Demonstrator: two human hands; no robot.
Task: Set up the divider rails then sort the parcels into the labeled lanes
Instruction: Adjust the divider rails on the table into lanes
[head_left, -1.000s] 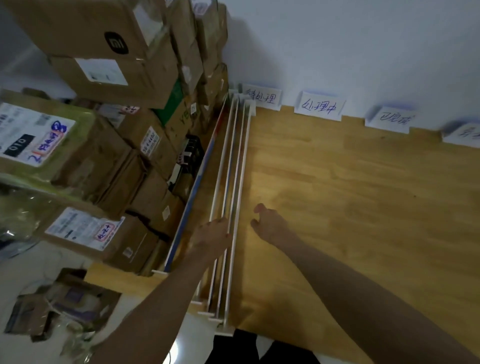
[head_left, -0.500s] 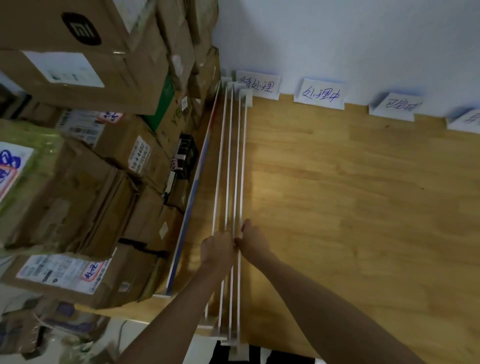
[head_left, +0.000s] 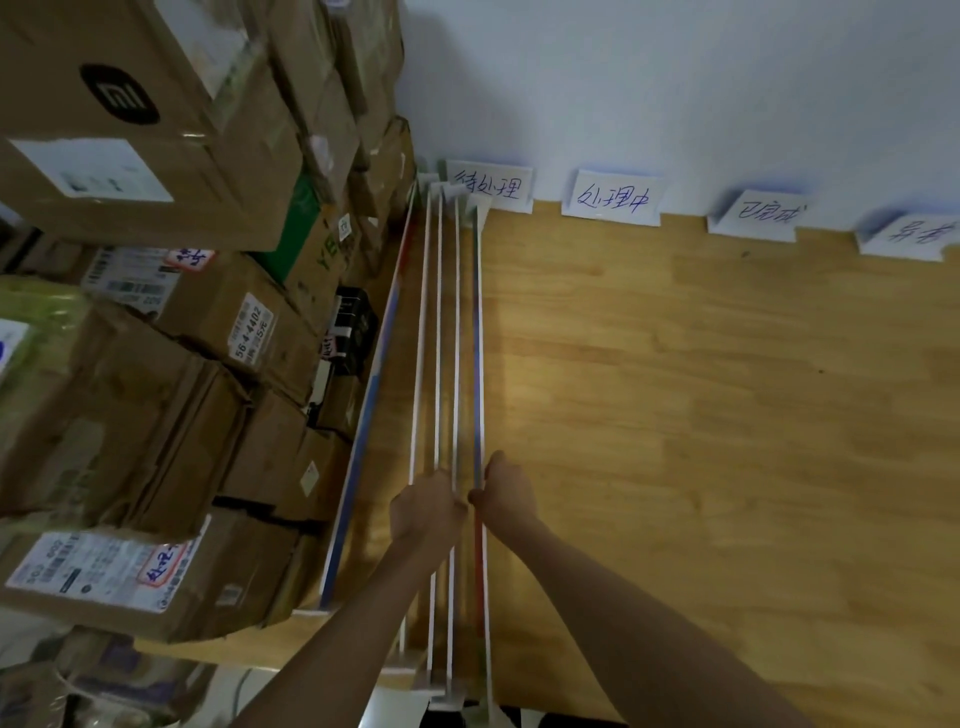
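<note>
Far ends of the divider rails (head_left: 457, 332) crowded together at the wall, hard to count apart; near ends cut off by the lower frame edge. Fingertips of both hands hidden under the knuckles. Left grip (head_left: 427, 506) curled over the inner rails, right grip (head_left: 506, 493) clamped on the outermost rail (head_left: 478, 364), knuckles almost touching. Rails running ahead of and behind both grips along the wooden bench (head_left: 701, 415). Stacked parcels (head_left: 171, 364) left of the left grip. Paper lane labels (head_left: 613, 197) far ahead, rightmost partly cut off.
</note>
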